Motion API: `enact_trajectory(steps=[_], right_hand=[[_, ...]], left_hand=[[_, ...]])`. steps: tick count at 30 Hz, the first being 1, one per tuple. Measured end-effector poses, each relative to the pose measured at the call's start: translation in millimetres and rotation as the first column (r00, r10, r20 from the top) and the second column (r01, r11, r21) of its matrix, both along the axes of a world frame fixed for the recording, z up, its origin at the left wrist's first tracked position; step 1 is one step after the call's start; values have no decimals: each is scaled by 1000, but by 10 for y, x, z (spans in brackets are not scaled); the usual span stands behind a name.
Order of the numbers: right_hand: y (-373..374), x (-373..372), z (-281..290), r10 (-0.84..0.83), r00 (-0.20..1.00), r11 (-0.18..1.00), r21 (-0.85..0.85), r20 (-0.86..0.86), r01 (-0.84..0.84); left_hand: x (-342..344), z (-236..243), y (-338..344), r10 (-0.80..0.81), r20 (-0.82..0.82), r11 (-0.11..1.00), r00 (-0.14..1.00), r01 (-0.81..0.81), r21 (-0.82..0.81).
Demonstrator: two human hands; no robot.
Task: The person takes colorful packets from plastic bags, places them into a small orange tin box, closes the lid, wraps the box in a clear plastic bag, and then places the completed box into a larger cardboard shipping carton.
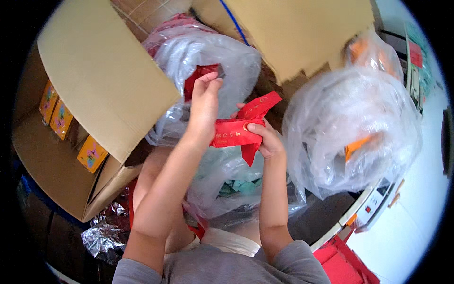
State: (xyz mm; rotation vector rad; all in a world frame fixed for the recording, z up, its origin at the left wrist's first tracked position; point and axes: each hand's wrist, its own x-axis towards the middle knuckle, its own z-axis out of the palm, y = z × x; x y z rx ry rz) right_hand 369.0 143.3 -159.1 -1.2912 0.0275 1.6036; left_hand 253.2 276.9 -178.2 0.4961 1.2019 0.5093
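person: wears a grey shirt (236,265); both bare forearms stretch forward from the lower edge.
silver foil: a crumpled silver foil (106,232) lies at the left, near the legs.
green pieces: these green pieces (242,186) are in a clear bag (208,201) between the forearms, lower than the hands.
right hand: the right hand (266,139) is grasping the red packets (236,133), with its thumb pressed on top.
red packets: they are held above the bags, spread in different directions, and have gold marks; the left wrist is in front of one end.
left hand: the left hand (205,92) has bent fingers with tips close together; one cannot tell whether something thin is between them.
box: at the left, an open cardboard box (52,165) contains orange packets (92,154).
big bag: at the right, a puffed plastic bag (350,104) shows an orange piece (357,146) inside.
far bag: beyond the left hand, a plastic sack (239,59) holds red things (190,86).
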Motion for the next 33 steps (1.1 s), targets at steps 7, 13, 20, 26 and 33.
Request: enact_trajectory(steps=[7,13,20,26,33], right_hand=[[-241,60,387,-146,981,989,42,130,142],[-311,241,455,-4,829,1000,-1,559,6],[-157,224,383,-272,934,961,17,233,275],[2,91,354,-368,892,929,82,260,360],[-147,340,631,110,803,962,139,586,-234]], left_hand=[[-99,266,-139,-846,260,493,465,868,51],[-136,352,-30,-855,398,435,333,877,202],[-64,404,-61,-669,469,738,576,589,330],[-32,265,-115,-477,594,878,648,387,283],[-41,399,-275,-591,751,370,293,926,-70]])
